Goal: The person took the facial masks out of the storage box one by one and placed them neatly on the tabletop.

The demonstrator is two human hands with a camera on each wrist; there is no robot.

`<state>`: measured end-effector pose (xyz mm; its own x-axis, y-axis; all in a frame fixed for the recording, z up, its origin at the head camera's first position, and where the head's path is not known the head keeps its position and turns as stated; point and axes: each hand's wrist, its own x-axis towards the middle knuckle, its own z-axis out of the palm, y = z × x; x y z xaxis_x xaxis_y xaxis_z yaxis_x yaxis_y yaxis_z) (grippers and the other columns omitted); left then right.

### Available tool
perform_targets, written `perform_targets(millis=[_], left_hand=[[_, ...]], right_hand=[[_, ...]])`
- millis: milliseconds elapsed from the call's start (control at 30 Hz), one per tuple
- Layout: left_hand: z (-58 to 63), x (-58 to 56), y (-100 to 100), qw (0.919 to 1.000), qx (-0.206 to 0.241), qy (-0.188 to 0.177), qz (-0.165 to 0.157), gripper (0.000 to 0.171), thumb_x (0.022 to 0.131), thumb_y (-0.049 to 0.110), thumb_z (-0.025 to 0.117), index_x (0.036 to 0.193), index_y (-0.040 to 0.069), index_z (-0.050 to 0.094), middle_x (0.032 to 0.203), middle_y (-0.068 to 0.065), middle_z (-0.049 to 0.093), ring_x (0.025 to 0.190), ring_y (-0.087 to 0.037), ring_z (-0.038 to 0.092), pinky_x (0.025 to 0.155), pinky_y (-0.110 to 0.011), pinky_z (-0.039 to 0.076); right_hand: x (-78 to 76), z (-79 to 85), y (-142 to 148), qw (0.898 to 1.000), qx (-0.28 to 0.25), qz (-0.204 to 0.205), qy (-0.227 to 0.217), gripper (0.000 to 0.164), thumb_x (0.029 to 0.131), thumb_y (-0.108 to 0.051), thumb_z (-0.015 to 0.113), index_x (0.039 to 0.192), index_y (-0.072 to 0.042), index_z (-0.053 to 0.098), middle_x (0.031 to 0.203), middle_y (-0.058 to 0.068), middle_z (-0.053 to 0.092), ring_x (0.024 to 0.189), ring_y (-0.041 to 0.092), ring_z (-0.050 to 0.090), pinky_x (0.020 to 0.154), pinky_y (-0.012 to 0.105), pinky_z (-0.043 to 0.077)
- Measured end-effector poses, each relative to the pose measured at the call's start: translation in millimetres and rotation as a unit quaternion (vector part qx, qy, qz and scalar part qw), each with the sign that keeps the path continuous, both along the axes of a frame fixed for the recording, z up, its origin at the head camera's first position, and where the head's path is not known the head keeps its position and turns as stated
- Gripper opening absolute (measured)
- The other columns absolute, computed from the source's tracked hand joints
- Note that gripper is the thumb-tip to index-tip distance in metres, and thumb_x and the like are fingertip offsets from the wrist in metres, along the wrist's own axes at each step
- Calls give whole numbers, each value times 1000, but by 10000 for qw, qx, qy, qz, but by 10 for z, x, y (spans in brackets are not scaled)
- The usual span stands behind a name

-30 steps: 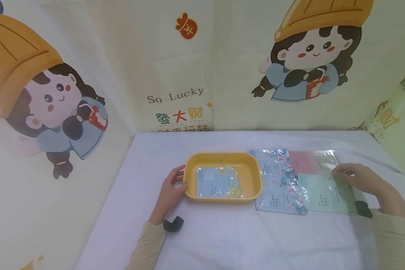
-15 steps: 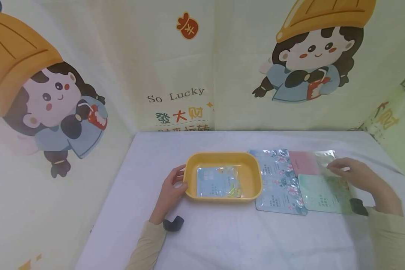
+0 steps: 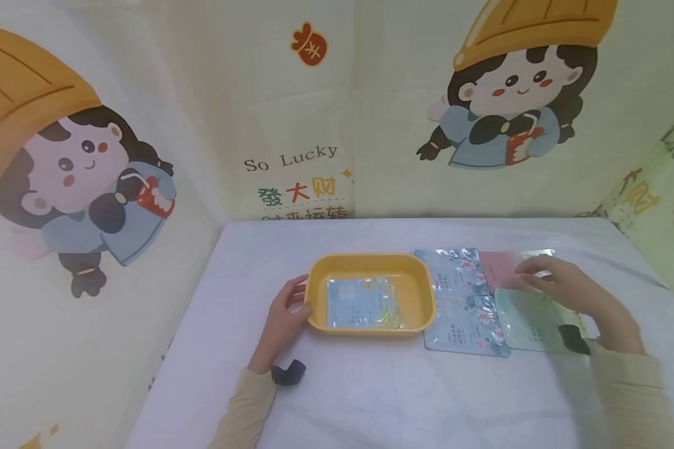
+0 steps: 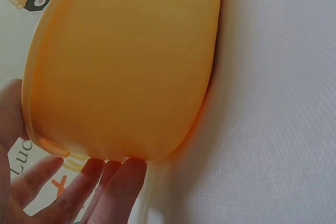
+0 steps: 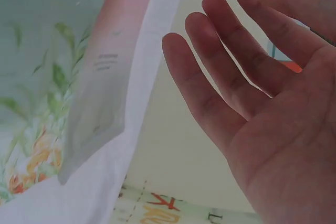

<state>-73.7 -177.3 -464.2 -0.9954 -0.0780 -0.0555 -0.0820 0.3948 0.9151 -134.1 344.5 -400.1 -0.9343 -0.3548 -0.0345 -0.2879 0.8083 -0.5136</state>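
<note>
At the left end of the yellow plastic tray, my left hand grips it, thumb at the rim and fingers on the outer wall. One pale blue sheet mask packet lies flat inside the tray. My right hand is above the table with fingers apart and nothing held, as the right wrist view shows. Under it lies a pink and silver packet, partly covered by the hand. A green packet lies nearer, partly hidden by the right wrist.
Two blue floral packets lie one in front of the other, against the tray's right side. A white cloth covers the table. Printed cloth walls stand behind and at both sides.
My right hand has moved left, from above the green packet's far right corner to above the pink packet. The left hand, tray and packets stay put.
</note>
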Motion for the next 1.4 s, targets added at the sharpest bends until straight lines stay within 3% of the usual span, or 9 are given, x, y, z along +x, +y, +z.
perform_targets(millis=[400, 500, 600, 733, 967, 1400], left_hand=[[7, 16, -5, 10000, 50, -54, 10, 59, 86, 11, 63, 141, 26, 50, 135, -5, 59, 122, -26, 58, 99, -44, 54], [9, 12, -10, 10000, 53, -47, -13, 58, 86, 11, 62, 142, 26, 50, 135, -6, 58, 123, -25, 58, 100, -44, 53], [14, 5, -13, 10000, 48, -40, -28, 59, 86, 11, 62, 142, 26, 50, 135, -6, 58, 123, -25, 58, 100, -44, 53], [22, -8, -21, 10000, 58, -24, -53, 59, 86, 11, 62, 142, 26, 50, 134, -6, 59, 122, -25, 58, 100, -44, 53], [13, -21, -40, 9999, 116, 30, -90, 60, 85, 9, 62, 141, 24, 50, 134, -6, 59, 122, -26, 59, 99, -43, 54], [-2, -22, -52, 9998, 180, 31, -81, 59, 85, 8, 63, 141, 25, 51, 133, -6, 59, 121, -25, 59, 99, -43, 54]], right_hand=[[5, 157, -427, 9981, -536, 164, -253, 38, 97, -25, 63, 126, 0, 60, 117, 15, 66, 108, 33, 62, 80, 9, 47], [5, 204, -528, 9977, -581, 156, -309, 42, 96, -29, 63, 127, -1, 59, 116, 15, 66, 107, 32, 64, 83, 18, 52], [4, 237, -608, 9973, -604, 156, -378, 43, 97, -29, 63, 129, 0, 58, 118, 17, 65, 107, 33, 63, 88, 37, 58], [-10, 266, -705, 9973, -598, 235, -353, 38, 97, -24, 61, 127, 0, 57, 119, 19, 63, 107, 35, 62, 89, 52, 57], [-55, 305, -915, 9965, -649, 333, -402, 35, 97, -27, 62, 125, -6, 59, 118, 15, 64, 107, 33, 63, 87, 45, 59], [-99, 314, -1286, 9986, -187, 458, -207, 35, 94, -26, 66, 126, -12, 61, 119, 10, 66, 108, 29, 63, 90, 49, 57]])
